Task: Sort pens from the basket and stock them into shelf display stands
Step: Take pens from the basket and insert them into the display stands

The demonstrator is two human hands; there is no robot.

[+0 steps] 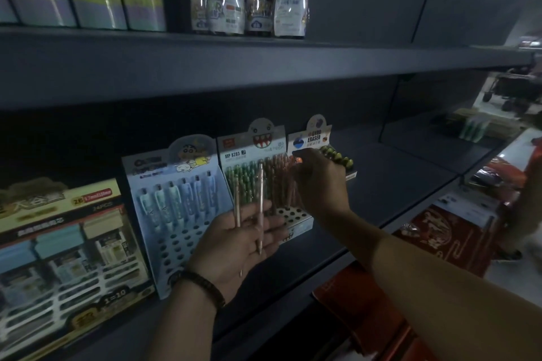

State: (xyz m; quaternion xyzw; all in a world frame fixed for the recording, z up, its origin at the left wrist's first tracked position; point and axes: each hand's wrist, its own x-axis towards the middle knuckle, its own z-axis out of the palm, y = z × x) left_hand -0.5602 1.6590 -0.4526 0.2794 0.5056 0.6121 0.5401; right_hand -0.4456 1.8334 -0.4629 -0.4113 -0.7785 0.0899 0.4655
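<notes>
1. MP 8283 display stand point(255, 152): landmark, on the shelf point(396, 184).
2. Left hand point(237, 246): before the stand, grip clamped on two pink pens point(260, 202).
3. Right hand point(319, 182): at the stand's right rows, seemingly seating a pen; grip indistinct.
4. Next: pass over another pen, find a free hole.

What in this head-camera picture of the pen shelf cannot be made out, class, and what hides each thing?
- Right hand fingertips: hidden behind the hand itself at the pink pens in the monster stand.
- Basket: outside the head view.
- Small print on the cartoon stand: dim and blurred.
- Lower end of one pen in the left hand: covered by the fingers.
- Left boxes: cut off by the left edge.
</notes>
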